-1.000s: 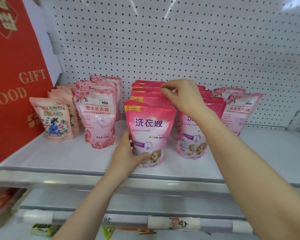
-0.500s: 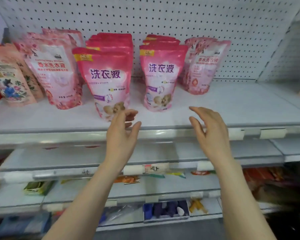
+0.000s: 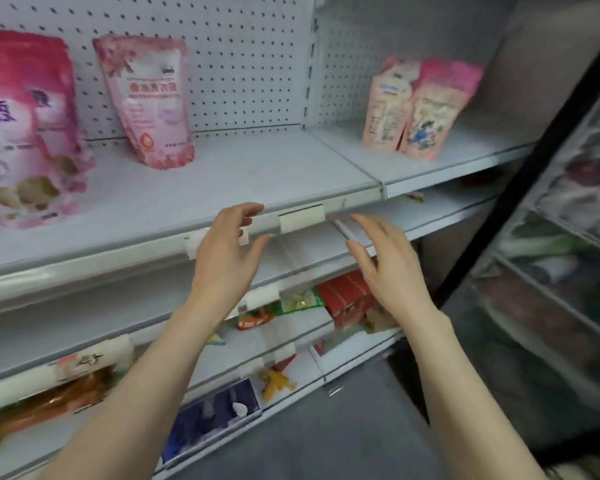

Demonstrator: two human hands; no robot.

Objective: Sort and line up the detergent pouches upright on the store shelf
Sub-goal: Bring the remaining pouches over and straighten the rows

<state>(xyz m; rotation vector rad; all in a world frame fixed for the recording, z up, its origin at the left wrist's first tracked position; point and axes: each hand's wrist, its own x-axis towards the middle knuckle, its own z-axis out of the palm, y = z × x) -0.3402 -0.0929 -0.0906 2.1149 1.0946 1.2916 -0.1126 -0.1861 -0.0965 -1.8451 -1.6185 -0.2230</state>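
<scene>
Hovering empty, fingers spread: left hand point(image 3: 227, 251), right hand point(image 3: 383, 268) | four pouches point(image 3: 146, 102) upright on shelf point(image 3: 257, 174), two pairs apart

Noted on lower shelf point(image 3: 284, 329), toward right end: red packets point(image 3: 347, 299) beside green packet point(image 3: 298, 301). At bottom shelf point(image 3: 302, 372) front edge: dark blue box point(image 3: 215, 417). Far right: wire rack point(image 3: 568, 237).

Both bare forearms reach forward and up, side by side. The left hand point(image 3: 227, 251) and right hand point(image 3: 385, 268) hover at the shelf's point(image 3: 257, 174) front edge, palms facing each other, fingers point(image 3: 248, 210) loosely spread, holding nothing.
</scene>
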